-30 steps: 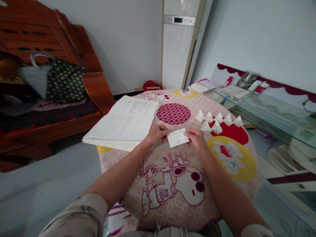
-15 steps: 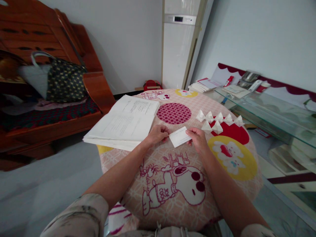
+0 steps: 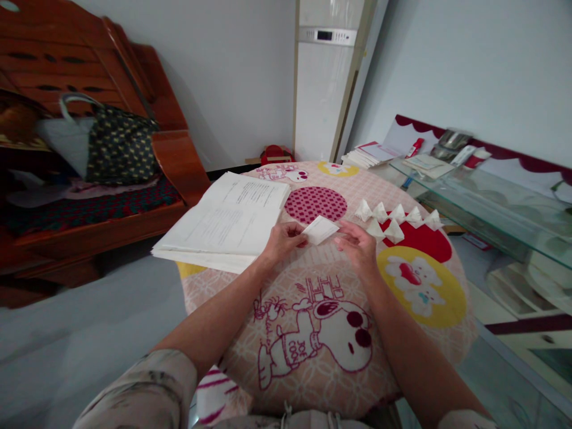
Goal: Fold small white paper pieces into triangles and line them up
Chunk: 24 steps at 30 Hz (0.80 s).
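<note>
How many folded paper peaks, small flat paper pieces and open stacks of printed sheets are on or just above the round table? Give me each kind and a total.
Folded paper peaks: 7
Small flat paper piece: 1
Open stack of printed sheets: 1
Total: 9

Paper slip [image 3: 320, 230] between the hands [image 3: 282, 241], book [image 3: 227, 220] left and pyramids [image 3: 397, 213] right on the table [image 3: 214, 301]

Home living room, wooden settee [image 3: 181, 158], cartoon tablecloth [image 3: 322, 298]
</note>
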Available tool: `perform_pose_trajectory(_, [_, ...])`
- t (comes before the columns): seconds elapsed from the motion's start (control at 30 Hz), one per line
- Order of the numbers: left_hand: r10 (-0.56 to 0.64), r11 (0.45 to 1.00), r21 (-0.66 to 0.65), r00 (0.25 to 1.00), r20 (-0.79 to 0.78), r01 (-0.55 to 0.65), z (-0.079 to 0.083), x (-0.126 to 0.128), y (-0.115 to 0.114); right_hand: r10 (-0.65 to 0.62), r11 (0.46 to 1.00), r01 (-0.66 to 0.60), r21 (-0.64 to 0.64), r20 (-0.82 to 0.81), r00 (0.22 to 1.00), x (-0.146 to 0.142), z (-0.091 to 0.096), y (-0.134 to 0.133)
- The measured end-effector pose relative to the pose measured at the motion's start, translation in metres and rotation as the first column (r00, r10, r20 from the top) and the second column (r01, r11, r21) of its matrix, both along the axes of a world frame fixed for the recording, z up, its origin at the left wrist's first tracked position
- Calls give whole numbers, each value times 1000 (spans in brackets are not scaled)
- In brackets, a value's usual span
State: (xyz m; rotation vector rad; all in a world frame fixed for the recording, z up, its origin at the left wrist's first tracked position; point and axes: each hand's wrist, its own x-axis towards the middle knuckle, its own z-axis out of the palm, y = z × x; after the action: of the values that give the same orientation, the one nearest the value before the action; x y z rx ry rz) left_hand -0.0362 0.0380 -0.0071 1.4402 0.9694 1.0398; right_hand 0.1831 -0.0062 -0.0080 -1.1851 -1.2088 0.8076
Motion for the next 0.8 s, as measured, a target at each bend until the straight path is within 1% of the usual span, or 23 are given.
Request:
perform_pose_trajectory(0.13, [10, 1000, -23, 1000, 11, -9, -2, -1, 1, -20, 998, 17, 52, 50, 999, 2, -2, -2])
perform_pose_trajectory(0.27, [-3, 1000, 3, 1000, -21, 3, -4, -2, 3, -10, 999, 9, 41, 29, 1000, 0, -3, -3])
perform_pose_trajectory(0.5, [-3, 1000, 14, 995, -103, 4, -4, 2, 1, -54, 997, 54, 59, 13, 998, -1, -4, 0])
perform_pose_trajectory(0.57, [2, 999, 32, 992, -127, 2, -5, 2, 0, -52, 997, 51, 63, 14, 999, -2, -5, 0])
perform_pose_trajectory(0.67, [17, 996, 86, 981, -193, 0, -6, 2, -1, -60, 996, 56, 72, 60, 996, -3, -3, -1])
perform_pose_trajectory(0.8, [2, 987, 155, 964, -267, 41, -6, 2, -3, -28, 998, 20, 64, 142, 989, -4, 3, -6])
